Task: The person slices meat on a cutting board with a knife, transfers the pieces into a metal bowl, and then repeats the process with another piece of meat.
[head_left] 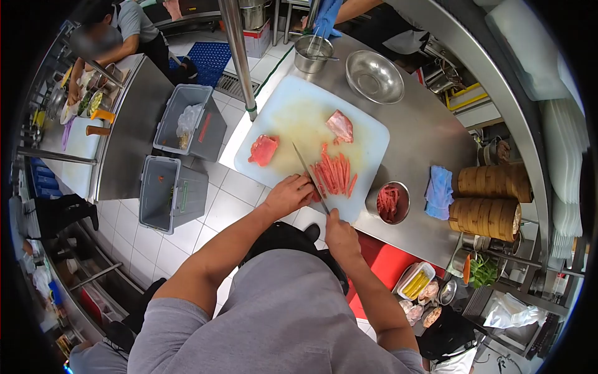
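Note:
My right hand (341,235) is wrapped round the handle of a knife (305,161), whose long blade points away from me over the white cutting board (274,112). Against the blade's left side, my left hand (290,196) presses down with curled fingers on a piece of raw meat that is mostly hidden. Strips of red meat (336,172) lie just right of the blade. Two larger pieces rest farther up the board: one meat chunk (264,151) at left, another paler chunk (340,126) at right. A metal container (403,212) right of the board holds more cut strips.
A steel bowl (375,76) and a metal pot (311,55) stand beyond the board, near a co-worker's blue-gloved hand (326,20). At right are a blue cloth (440,192) and bamboo steamers (486,218). Grey bins (163,202) stand on the floor at left; another person works behind them.

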A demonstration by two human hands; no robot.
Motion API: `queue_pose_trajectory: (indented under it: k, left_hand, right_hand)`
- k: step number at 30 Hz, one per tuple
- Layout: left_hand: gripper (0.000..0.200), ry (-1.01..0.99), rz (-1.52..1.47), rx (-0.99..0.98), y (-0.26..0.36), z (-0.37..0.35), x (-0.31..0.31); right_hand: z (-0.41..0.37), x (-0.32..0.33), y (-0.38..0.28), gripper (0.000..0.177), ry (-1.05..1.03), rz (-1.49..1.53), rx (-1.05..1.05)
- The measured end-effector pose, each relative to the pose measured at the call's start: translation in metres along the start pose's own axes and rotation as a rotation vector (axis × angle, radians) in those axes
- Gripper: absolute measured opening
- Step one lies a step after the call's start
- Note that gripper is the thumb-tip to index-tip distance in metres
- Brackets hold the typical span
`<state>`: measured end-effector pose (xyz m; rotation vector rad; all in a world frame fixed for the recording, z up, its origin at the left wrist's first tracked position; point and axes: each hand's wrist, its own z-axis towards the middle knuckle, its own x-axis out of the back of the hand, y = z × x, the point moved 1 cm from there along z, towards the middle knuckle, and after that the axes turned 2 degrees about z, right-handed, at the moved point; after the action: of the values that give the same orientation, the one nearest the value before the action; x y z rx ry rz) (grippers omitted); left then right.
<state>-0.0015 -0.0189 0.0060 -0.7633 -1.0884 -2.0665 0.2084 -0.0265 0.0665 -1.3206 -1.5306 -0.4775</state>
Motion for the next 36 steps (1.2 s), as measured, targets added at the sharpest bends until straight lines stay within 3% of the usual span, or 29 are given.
queue_pose_trajectory:
  k: [5,11,14,18,21,29,36]
  left_hand:
    - [0.027,-0.016,0.000,0.025,0.000,0.001,-0.002]
    - [0.028,-0.075,-0.012,0.002,0.001,0.000,0.007]
    - [0.027,-0.116,-0.009,-0.025,0.002,0.000,0.009]
    - [0.022,-0.172,0.020,-0.037,-0.002,0.005,0.007]
    - [0.018,-0.180,0.073,-0.014,-0.007,0.020,0.003]
    - [0.018,-0.163,0.054,-0.097,-0.020,0.029,0.008]
    - [0.011,-0.184,-0.049,-0.032,-0.024,0.034,0.000]
  right_hand:
    - [-0.028,0.012,0.006,0.023,-0.100,-0.023,-0.046]
    - [0.052,-0.008,-0.014,0.026,0.038,0.137,-0.016]
    - [0.067,0.005,0.018,0.025,0.105,0.180,0.137]
    - [0.053,0.026,0.026,0.026,0.129,0.123,-0.084]
    - [0.038,0.027,0.015,0.027,0.157,0.157,-0.130]
    - [0.028,0.016,0.000,0.027,0.077,0.099,-0.141]
    - [0.011,0.017,0.006,0.023,0.074,0.056,-0.074]
